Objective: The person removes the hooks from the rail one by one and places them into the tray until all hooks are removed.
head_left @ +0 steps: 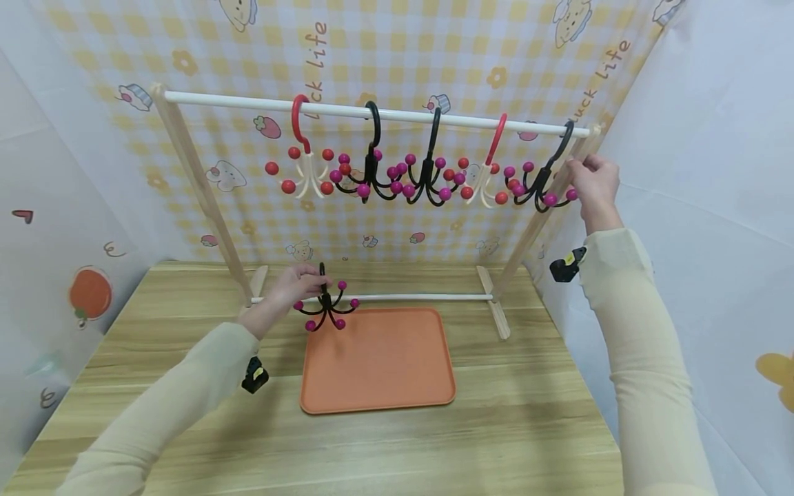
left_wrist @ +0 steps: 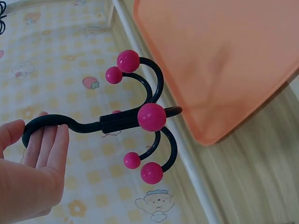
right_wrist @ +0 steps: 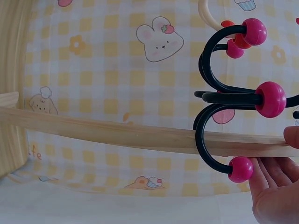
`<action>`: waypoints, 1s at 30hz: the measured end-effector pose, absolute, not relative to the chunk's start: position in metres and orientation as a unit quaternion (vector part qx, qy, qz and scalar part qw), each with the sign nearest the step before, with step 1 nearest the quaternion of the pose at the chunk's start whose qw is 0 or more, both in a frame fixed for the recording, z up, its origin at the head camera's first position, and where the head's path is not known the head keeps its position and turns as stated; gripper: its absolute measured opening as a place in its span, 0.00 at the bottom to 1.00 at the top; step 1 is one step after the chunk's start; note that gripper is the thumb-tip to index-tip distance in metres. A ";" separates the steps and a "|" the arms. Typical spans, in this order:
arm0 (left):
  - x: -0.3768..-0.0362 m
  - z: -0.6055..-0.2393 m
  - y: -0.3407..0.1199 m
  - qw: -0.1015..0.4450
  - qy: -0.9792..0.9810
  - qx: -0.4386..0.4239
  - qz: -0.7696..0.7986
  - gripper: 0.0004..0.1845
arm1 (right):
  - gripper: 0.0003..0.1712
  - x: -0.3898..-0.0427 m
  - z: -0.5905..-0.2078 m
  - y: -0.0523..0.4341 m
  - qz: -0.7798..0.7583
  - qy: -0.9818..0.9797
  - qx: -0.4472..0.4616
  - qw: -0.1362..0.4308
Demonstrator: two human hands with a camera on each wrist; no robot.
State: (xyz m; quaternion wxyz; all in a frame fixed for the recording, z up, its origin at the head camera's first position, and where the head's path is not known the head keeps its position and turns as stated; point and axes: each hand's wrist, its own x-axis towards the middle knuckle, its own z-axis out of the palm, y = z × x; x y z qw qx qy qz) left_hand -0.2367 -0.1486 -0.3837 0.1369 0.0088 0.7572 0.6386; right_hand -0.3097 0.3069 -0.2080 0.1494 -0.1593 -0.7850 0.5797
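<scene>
A black hook [left_wrist: 126, 122] is gripped at its curved top by the left hand [left_wrist: 32, 172], above the table's far edge. Light, rigid plastic, seemingly. The right hand [head_left: 594, 180] touches the rightmost hanging hook [head_left: 541, 180]; its grip cannot be told.

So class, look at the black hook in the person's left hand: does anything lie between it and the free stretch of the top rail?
Nothing visible does. The black hook in the left hand has open air up to the top rail, bare left of the red hook.

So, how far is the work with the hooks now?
Five hooks already hang on the top rail, two red and white and three black. The right hand touches the black hook at the right end. The left hand holds one more black hook by its curved top, above the orange tray, not yet on the rail. The tray has no hooks left.
</scene>
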 end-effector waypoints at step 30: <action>-0.225 -0.438 -0.127 0.161 0.753 0.018 0.637 0.10 | 0.28 -0.310 -0.210 0.306 0.586 -0.782 -0.149 0.150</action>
